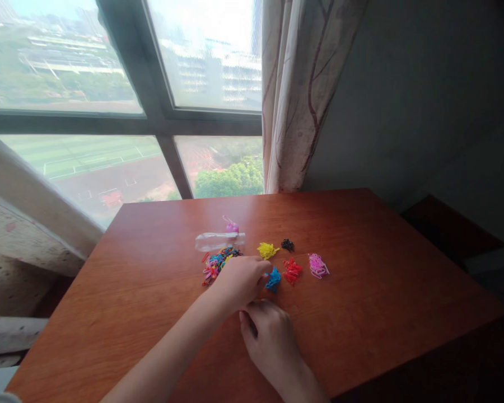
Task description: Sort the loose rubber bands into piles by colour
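Coloured clips [212, 268] lie in six groups on the brown bench [373, 274]; take the blue pile as the middle of a clock, with twelve toward the window. Nearest, at six o'clock, the right hand [271, 333] rests on the wood with its fingers curled under; whether it grasps anything I cannot tell. At nine o'clock the left hand [240, 282] reaches across with bent fingers, its fingertips at the edge of the blue pile [273, 279]; whether a clip sits between them is hidden.

Sorting by colour appears well begun but unfinished. Five single-colour piles are formed: the blue one, a red pile [293, 271] just beside it between two and three o'clock, a pink pile [318, 266] farther out near three, a yellow pile [267, 250] at twelve and a small black pile [288, 244] at one. What seems left is the mixed heap [218, 259], partly behind the left hand toward nine o'clock, with several colours jumbled together.

Each clip looks like a slim, glossy, bent loop, bright in colour; single outlines show best in the pink pile. Beyond the heap, at ten o'clock, lies a clear plastic bag [214, 242], and behind that a purple item [232, 228] with a thin cord. Farthest stands the window [218, 123].
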{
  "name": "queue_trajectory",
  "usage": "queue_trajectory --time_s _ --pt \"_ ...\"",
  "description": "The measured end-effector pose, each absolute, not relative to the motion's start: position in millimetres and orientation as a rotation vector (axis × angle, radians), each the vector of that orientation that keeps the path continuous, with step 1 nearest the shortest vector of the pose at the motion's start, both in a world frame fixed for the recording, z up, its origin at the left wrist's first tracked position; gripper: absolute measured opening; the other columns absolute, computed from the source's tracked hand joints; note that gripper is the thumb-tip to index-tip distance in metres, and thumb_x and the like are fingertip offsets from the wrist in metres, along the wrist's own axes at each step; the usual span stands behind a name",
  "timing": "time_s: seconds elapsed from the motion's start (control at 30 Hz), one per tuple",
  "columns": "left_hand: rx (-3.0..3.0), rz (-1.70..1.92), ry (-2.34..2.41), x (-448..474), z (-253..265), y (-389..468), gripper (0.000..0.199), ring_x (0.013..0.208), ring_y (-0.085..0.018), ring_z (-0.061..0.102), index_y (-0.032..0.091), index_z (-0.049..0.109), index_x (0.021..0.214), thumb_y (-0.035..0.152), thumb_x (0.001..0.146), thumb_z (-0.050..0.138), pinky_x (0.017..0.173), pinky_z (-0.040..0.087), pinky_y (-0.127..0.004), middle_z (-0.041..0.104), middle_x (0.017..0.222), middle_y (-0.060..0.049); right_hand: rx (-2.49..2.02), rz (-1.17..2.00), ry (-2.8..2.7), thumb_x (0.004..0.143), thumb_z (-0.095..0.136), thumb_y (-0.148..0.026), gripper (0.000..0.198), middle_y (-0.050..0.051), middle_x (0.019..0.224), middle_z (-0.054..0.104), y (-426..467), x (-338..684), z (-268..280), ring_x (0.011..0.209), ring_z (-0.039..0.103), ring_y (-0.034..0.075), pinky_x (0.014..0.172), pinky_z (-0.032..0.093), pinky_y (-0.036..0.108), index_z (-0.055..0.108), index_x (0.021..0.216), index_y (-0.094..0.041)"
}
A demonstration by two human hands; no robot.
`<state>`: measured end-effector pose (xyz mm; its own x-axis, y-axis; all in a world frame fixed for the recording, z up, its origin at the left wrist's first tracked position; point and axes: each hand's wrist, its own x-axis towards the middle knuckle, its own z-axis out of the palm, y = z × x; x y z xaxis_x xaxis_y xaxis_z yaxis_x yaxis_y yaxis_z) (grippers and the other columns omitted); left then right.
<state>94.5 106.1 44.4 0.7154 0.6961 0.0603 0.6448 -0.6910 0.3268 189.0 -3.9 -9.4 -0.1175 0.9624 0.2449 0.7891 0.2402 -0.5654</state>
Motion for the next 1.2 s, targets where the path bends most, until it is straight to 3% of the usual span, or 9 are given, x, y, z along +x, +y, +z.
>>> queue_trajectory --time_s 0.53,0.7,0.97,1.2 --pt "2.56 0.339 1.314 29.0 52.2 76.8 0.019 0.073 -0.017 0.069 0.026 0.067 0.097 0.021 0.09 0.05 0.06 0.044 -0.022 0.074 0.087 -0.001 -1.574 0.406 -1.91 0.09 0.048 -0.011 0.02 0.001 0.079 0.068 -4.6 188.4 -6.5 0.073 0.062 0.017 0.066 0.036 0.025 0.064 0.088 -0.023" --pt "2.441 0.511 1.406 -2.1 34.8 53.2 0.02 0.06 -0.013 0.064 0.026 0.067 0.096 0.025 0.091 0.048 0.056 0.043 -0.021 0.072 0.078 0.002 -1.786 0.183 -1.865 0.093 0.045 -0.014 0.026 0.004 0.082 0.072 -7.3 194.7 -10.8 0.069 0.066 0.017 0.063 0.039 0.025 0.066 0.107 -0.019" --pt "2.265 0.816 1.467 -19.2 9.7 25.8 0.015 0.063 -0.011 0.066 0.025 0.066 0.09 0.028 0.092 0.051 0.059 0.048 -0.018 0.072 0.079 0.004 -1.953 0.027 -1.863 0.093 0.042 -0.016 0.034 0.008 0.086 0.074 -6.5 200.4 -13.8 0.067 0.069 0.02 0.057 0.042 0.028 0.067 0.117 -0.014" --pt "2.254 0.784 1.479 -17.4 0.0 20.7 0.014 0.069 -0.012 0.069 0.026 0.065 0.093 0.025 0.091 0.052 0.064 0.052 -0.02 0.074 0.085 0.004 -1.91 0.023 -1.893 0.093 0.043 -0.015 0.035 0.008 0.089 0.074 -7.3 200.0 -13.2 0.068 0.069 0.019 0.059 0.043 0.027 0.064 0.121 -0.014"
